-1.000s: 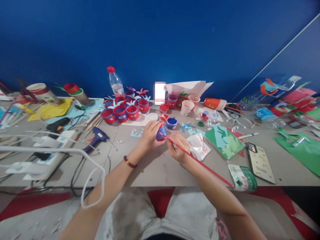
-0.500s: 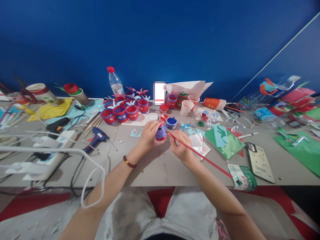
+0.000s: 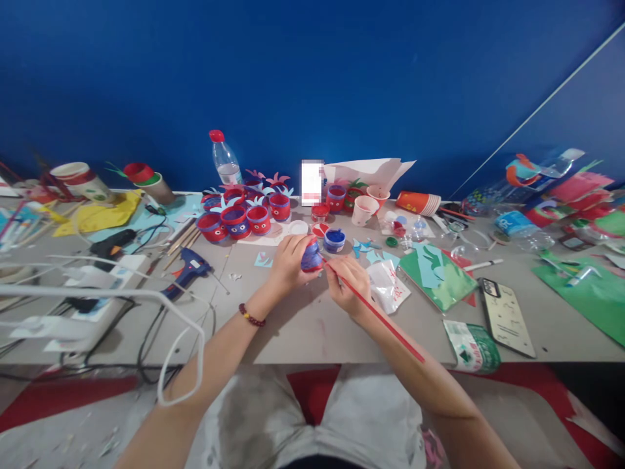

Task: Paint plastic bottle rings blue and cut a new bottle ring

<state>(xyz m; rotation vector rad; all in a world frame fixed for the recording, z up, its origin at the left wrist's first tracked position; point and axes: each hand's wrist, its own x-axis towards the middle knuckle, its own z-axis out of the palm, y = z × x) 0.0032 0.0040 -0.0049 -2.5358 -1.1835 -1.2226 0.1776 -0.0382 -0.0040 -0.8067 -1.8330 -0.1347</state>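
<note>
A small red cup with a blue-violet band [image 3: 311,255] is in my left hand [image 3: 288,264], its fingers wrapped round it. My right hand [image 3: 348,283] pinches a long red-handled brush [image 3: 385,316], whose tip is at the cup's right side. The handle slants back over my right forearm. Just behind my hands stands an open jar of blue paint [image 3: 334,240]. A jar of red paint [image 3: 320,212] is farther back, with a red lid [image 3: 319,229] between them. Painted cups with eyes and paper leaves [image 3: 237,222] stand grouped to the left.
At the left are a blue glue gun [image 3: 188,270], a power strip [image 3: 105,293] with cables, and wooden sticks. A clear bottle [image 3: 225,159] stands behind the cups. To the right are white paper cups [image 3: 364,211], green sheets [image 3: 439,280], a phone [image 3: 506,317] and a green packet [image 3: 471,346].
The held cup has shifted slightly left and turned in my left hand. The brush handle has swung to a steeper slant, its far end now over my right forearm instead of near the green packet.
</note>
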